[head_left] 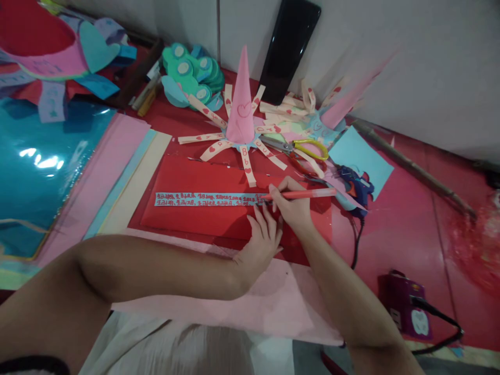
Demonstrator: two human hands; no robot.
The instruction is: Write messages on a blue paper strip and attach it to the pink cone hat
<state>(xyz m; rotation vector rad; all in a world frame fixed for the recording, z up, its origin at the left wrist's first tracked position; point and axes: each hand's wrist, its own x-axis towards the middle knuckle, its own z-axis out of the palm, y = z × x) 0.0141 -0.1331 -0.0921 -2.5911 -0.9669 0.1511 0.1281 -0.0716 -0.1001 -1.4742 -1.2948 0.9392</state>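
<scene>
A narrow light-blue paper strip (203, 200) with two rows of red handwriting lies on a red sheet or folder (187, 221). My right hand (292, 203) grips a red pen (308, 193), its tip at the strip's right end. My left hand (263, 232) rests flat with fingers stretched out, the fingertips at the strip's lower edge just below the pen tip. Part of the strip's right end is hidden by my hands. Beyond the strip stands a pink paper cone (239, 117) ringed with lettered cream strips.
Scissors (310, 149) with yellow and red handles lie beside the cone. To the right are a blue glue gun (355, 187), a stick (417, 164) and a purple power adapter (406, 302). A black phone (289, 49) leans on the wall. Colored paper sheets (94, 177) lie left.
</scene>
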